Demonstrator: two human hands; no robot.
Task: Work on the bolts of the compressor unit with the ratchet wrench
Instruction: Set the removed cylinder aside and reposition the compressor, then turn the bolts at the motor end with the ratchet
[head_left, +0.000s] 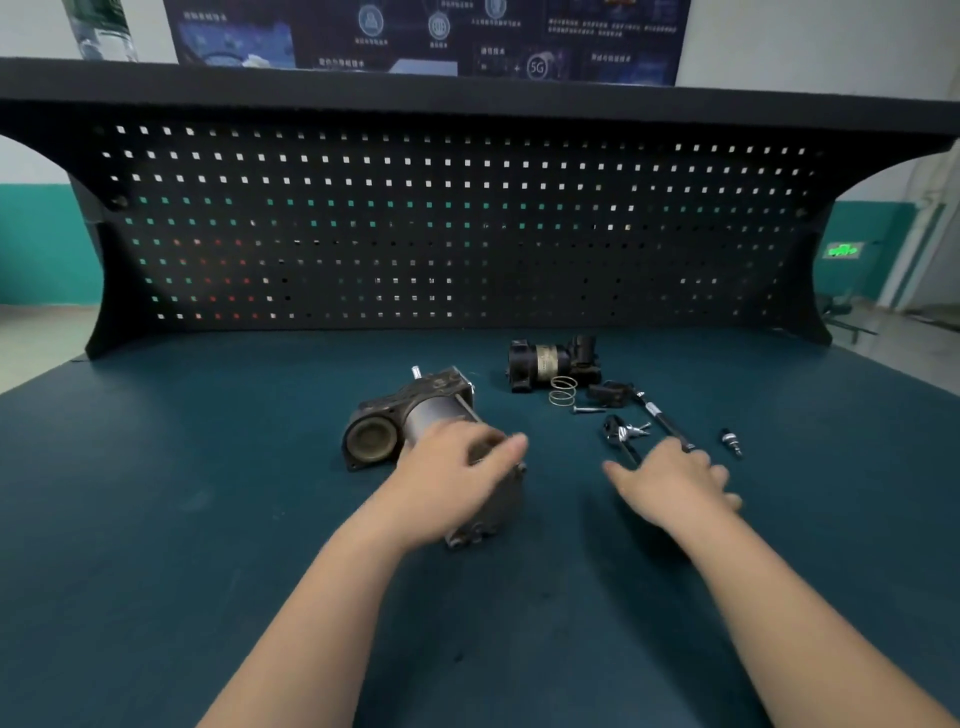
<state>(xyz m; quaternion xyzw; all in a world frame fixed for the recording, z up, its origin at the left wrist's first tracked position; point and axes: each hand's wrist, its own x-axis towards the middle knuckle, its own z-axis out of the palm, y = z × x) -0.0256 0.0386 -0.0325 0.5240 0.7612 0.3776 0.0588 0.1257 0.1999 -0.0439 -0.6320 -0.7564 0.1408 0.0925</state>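
The compressor unit (415, 415), a grey cylinder between dark end housings, lies on its side on the blue bench. My left hand (457, 467) rests on top of its cylinder with fingers curved over it. The ratchet wrench (618, 436), chrome with a socket head, lies to the right of the unit. My right hand (675, 478) hovers just over the wrench handle, fingers spread and blurred, holding nothing that I can see.
A second black motor part (550, 361) stands behind, with wire springs (562, 391), a loose bolt (589, 410), a long dark rod (662, 421) and a small fitting (731, 441) around it. A black pegboard (457, 228) walls the back of the bench.
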